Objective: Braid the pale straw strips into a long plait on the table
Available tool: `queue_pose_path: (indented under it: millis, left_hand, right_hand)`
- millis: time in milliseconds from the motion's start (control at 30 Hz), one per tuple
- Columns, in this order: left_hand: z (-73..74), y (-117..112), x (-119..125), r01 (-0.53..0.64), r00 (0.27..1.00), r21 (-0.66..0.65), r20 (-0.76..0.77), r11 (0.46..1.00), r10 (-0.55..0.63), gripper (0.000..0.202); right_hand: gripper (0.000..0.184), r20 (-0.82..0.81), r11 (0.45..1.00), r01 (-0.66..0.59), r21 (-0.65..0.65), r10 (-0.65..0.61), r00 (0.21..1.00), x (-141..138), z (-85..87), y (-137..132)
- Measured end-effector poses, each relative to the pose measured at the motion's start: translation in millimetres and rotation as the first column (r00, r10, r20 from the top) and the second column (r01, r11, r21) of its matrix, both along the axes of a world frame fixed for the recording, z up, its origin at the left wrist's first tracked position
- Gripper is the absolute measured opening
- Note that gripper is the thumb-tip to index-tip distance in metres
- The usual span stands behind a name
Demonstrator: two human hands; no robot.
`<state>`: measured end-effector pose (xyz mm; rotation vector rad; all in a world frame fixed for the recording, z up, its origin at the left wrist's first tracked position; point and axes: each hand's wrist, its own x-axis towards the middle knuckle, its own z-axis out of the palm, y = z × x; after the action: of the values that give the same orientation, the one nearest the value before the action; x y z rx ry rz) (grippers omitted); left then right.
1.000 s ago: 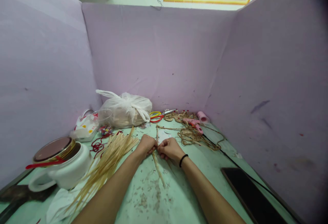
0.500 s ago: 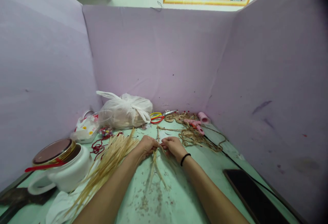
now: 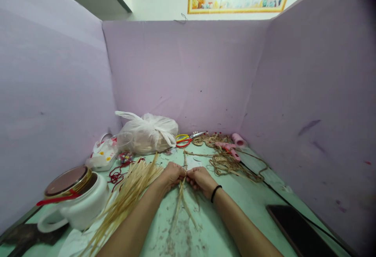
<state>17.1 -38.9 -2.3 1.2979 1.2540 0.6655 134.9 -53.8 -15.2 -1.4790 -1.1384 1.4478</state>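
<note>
Both hands meet over the table's middle at a thin straw braid (image 3: pixel 185 159), whose narrow plaited part runs away from me. My left hand (image 3: pixel 174 174) pinches the straw strands from the left. From the right, my right hand (image 3: pixel 201 179), with a black band on its wrist, is closed on the strands too. Loose straw ends (image 3: pixel 184 204) fan out below the fingers toward me. Exactly which strand each hand grips is hidden by the fingers. Beside my left forearm lies a bundle of loose straw (image 3: pixel 133 188).
A white mug (image 3: pixel 88 206) with a lid and red-handled tool stands left. Behind are a plastic bag (image 3: pixel 149 133), scissors (image 3: pixel 186 140), tangled jute cord (image 3: pixel 225 165) and a pink glue gun (image 3: pixel 230 149). A dark phone (image 3: pixel 296 229) lies right; lilac panels surround the table.
The whole view has shifted, so everything appears slightly lower and further right. My hands stay on the straw, their fingertips now a little closer together.
</note>
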Motion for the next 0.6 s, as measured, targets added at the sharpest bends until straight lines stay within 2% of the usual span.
queue_pose_path:
  millis: [167, 300, 467, 600]
  left_hand:
    - [1.6, -1.7, 1.9, 0.027, 0.997, 0.043, -0.073, 0.999, -0.024, 0.014]
    - [8.3, 1.5, 0.6, 0.070, 0.967, 0.066, -0.248, 0.995, -0.051, 0.012]
    - [16.9, 6.6, -3.0, 0.090, 0.860, 0.141, -0.510, 0.986, -0.005, 0.010]
    - [22.4, -8.5, 10.4, 0.145, 0.718, 0.277, -0.690, 0.950, 0.092, 0.010]
  right_hand:
    - [0.016, 0.054, 0.999, 0.022, 0.046, -0.024, 0.998, 3.2, -5.8, 4.4]
    - [0.014, 0.060, 0.996, 0.040, 0.079, -0.044, 0.997, 2.4, -8.4, 5.2]
    - [0.009, 0.006, 0.997, 0.041, 0.069, -0.042, 0.999, 4.4, -8.1, 4.9]
    - [0.006, -0.067, 0.997, 0.050, 0.062, -0.046, 0.997, 6.1, -9.3, 5.4]
